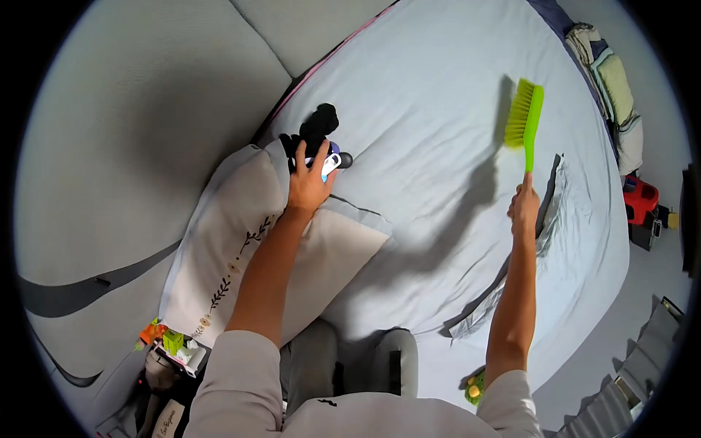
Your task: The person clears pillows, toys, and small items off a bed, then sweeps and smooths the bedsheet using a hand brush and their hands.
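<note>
My right hand (pixel 523 208) is wrapped around the handle of a bright green bed brush (pixel 531 120), held up over the bed with its bristles facing left. At the upper end of the pillow (pixel 321 252), my left hand (pixel 310 186) has its fingers curled over a bundle of small black things (pixel 318 125), some of them soft and cloth-like. A white oval item (pixel 331 166) with a bit of blue sticks out by my fingers, beside a dark rounded piece. What lies under the palm is hidden.
A pale sheet (pixel 438 87) covers the bed, with a crumpled grey-edged cloth (pixel 551 212) on the right. The padded headboard (pixel 146 146) rises at left. Folded bedding (pixel 613 84) and a red object (pixel 640 201) sit beyond the right edge. A green-and-yellow toy (pixel 475 388) lies near my right elbow.
</note>
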`<action>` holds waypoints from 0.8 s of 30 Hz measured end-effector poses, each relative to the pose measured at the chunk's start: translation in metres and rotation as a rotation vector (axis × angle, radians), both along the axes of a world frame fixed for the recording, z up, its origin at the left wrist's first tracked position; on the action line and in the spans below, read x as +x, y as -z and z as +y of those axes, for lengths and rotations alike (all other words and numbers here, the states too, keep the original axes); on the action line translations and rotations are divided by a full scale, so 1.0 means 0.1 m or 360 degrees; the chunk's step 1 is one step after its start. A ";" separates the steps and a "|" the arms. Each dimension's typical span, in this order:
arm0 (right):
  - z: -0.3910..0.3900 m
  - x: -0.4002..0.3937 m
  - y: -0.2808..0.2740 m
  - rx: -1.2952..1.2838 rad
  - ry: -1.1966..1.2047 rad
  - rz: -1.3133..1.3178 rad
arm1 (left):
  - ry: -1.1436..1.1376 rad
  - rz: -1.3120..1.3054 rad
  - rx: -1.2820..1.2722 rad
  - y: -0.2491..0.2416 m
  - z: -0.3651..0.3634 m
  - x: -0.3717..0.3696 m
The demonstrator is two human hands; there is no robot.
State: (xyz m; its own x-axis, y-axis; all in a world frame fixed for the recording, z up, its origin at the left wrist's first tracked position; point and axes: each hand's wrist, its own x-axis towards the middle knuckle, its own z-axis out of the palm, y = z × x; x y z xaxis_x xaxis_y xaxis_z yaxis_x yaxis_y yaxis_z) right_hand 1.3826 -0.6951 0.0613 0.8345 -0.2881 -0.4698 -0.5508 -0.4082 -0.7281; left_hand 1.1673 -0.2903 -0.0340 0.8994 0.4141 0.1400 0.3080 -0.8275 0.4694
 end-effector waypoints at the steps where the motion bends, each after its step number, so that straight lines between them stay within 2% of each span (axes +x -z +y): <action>1: 0.05 -0.22 -0.09 0.0031 -0.0075 -0.0051 | -0.0039 -0.0007 0.0001 0.01 -0.01 0.02; 3: 0.18 -0.77 -0.16 -0.0008 -0.0350 0.0016 | -0.0112 -0.0014 0.0014 0.04 -0.04 0.02; 5: 0.30 -1.34 -0.20 0.0040 -0.0714 0.0276 | -0.0208 -0.0119 0.0041 0.07 -0.06 0.03; 7: 0.57 -1.70 -0.31 0.0101 -0.0837 0.0569 | -0.0314 -0.0260 0.0143 0.15 -0.08 0.06; 10: 0.58 -1.79 -0.08 -0.0346 -0.1306 0.0148 | -0.0337 -0.0277 0.0078 0.16 -0.10 0.07; 12: 0.40 -1.34 0.04 -0.0325 -0.1044 0.0517 | -0.0345 -0.0255 0.0052 0.21 -0.08 0.07; 13: 0.29 -1.15 0.14 -0.0403 -0.1004 0.0315 | -0.0330 -0.0275 0.0056 0.21 -0.07 0.06; 16: 0.05 -0.62 0.27 -0.0419 -0.0452 0.0175 | -0.0296 -0.0333 0.0076 0.20 -0.05 0.09; 17: -0.10 -0.45 0.38 -0.0365 -0.0204 0.0038 | -0.0291 -0.0335 0.0089 0.19 -0.05 0.09; 19: -0.09 -0.28 0.15 -0.0035 0.0308 -0.0134 | -0.0280 -0.0328 0.0135 0.19 -0.08 0.07; 21: -0.19 -0.30 0.00 0.0045 0.0357 -0.0222 | -0.0256 -0.0319 0.0207 0.20 -0.06 0.08; 23: -0.18 -0.53 -0.06 -0.0070 0.0117 -0.0157 | -0.0222 -0.0242 0.0205 0.17 -0.06 0.07; 24: -0.17 -0.72 0.02 -0.0278 -0.0197 -0.0186 | -0.0222 -0.0175 0.0227 0.13 -0.08 0.06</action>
